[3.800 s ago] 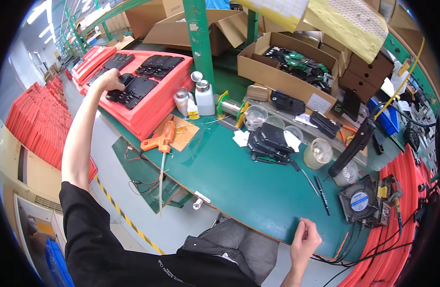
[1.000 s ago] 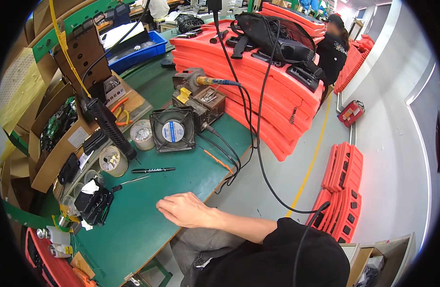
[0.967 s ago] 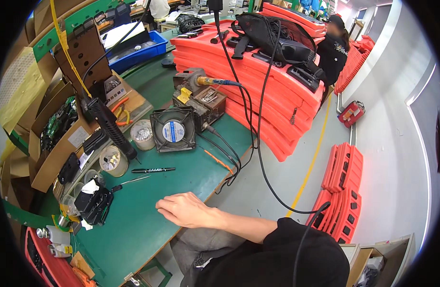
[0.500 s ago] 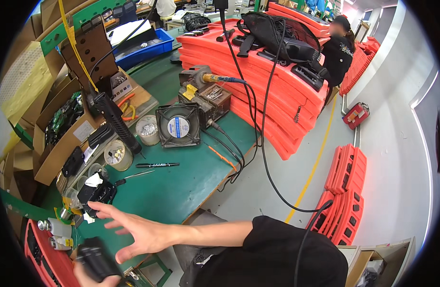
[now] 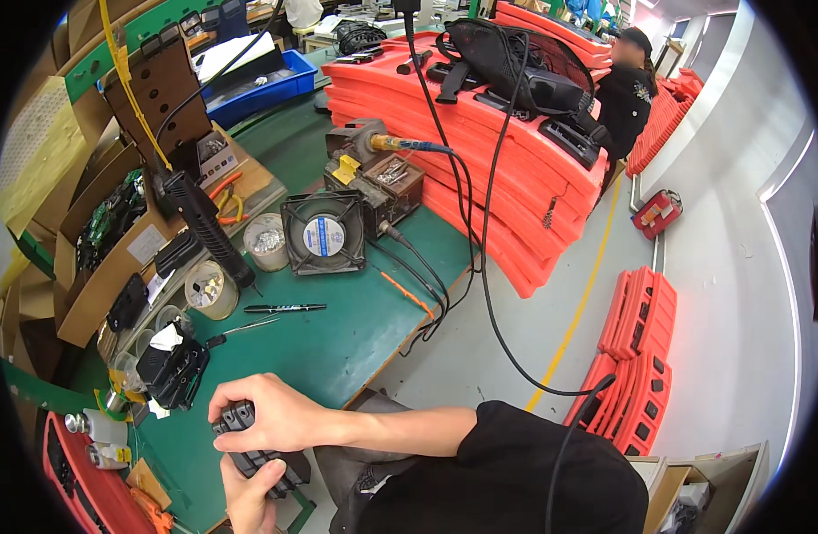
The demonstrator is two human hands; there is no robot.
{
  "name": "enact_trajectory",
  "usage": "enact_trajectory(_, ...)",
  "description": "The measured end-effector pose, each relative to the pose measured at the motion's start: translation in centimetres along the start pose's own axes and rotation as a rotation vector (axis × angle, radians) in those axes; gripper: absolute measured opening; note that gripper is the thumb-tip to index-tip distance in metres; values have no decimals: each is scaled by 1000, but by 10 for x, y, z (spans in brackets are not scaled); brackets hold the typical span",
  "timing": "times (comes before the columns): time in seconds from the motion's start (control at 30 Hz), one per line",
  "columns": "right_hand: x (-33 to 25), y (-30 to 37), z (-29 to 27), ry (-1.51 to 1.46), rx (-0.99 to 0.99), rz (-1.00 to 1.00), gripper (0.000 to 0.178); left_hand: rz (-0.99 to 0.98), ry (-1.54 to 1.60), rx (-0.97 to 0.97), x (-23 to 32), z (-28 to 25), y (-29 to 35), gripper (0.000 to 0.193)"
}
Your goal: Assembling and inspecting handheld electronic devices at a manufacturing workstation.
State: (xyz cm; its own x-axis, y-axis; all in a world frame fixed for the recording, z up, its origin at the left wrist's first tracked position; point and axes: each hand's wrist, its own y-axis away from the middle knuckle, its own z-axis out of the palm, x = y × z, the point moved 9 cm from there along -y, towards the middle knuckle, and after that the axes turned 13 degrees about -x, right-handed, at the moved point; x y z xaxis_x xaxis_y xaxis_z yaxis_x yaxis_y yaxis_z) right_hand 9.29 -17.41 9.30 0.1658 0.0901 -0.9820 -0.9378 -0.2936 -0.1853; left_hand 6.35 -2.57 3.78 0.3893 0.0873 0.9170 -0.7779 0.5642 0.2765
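Observation:
Both of my hands meet at the lower left, by the front edge of the green workbench. Between them is a dark, ridged bundle of black plastic parts, whose exact kind I cannot make out. My right hand grips its upper end from above, fingers bent over the far side and thumb nearer me. Beneath, my left hand holds the lower part, thumb across it. The fingers cover much of the bundle. Closest on the bench is a black plastic piece with white tissue on it.
A small fan, a soldering iron in its stand, tubs of small parts, tweezers and a black pen are on the bench. Cables hang at its right edge. Red foam trays are stacked beyond; a person is behind them.
My right hand, open and apart before, has closed on the black bundle. My left hand has brought the bundle right and up to meet it. The view has shifted slightly.

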Motion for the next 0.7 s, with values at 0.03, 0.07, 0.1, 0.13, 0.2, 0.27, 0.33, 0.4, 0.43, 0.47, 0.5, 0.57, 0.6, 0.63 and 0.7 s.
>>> enact_trajectory(0.03,-1,-1,0,1,3,-12,31,-2,-1,7,4,4,2,81)
enact_trajectory(0.07,-1,-1,-1,2,5,-23,31,-13,20,-42,8,13,4,81)
enact_trajectory(0.1,-1,-3,-2,0,4,-35,31,-24,40,-87,12,21,5,80)
enact_trajectory(0.13,-5,-3,-8,-9,30,-85,31,-35,61,-130,16,31,5,80)
enact_trajectory(0.2,-4,-2,-24,-60,91,-165,31,16,50,-184,25,45,-8,79)
enact_trajectory(0.27,-3,0,-36,-180,81,-208,31,84,35,-217,22,45,-12,79)
enact_trajectory(0.33,-5,1,-44,-382,22,-197,32,179,271,-246,16,43,-10,90)
enact_trajectory(0.4,-4,3,-48,-635,-30,-245,37,107,327,-282,11,51,-13,105)
enact_trajectory(0.43,-4,6,-46,-704,-37,-253,37,38,435,-300,0,60,-13,108)
enact_trajectory(0.47,-4,8,-42,-766,-50,-261,38,-21,545,-323,-9,67,-16,110)
enact_trajectory(0.5,-5,7,-36,-799,-84,-286,37,-28,605,-514,-19,79,-18,112)
enact_trajectory(0.57,0,10,-27,-827,-129,-297,37,-33,691,-751,-26,100,-13,113)
enact_trajectory(0.6,4,12,-25,-821,-138,-286,38,4,689,-760,-21,103,-14,113)
enact_trajectory(0.63,7,16,-21,-835,-139,-307,38,16,666,-761,-19,106,-12,110)
enact_trajectory(0.7,8,9,-22,-821,-203,-334,38,38,696,-660,-17,106,-14,97)
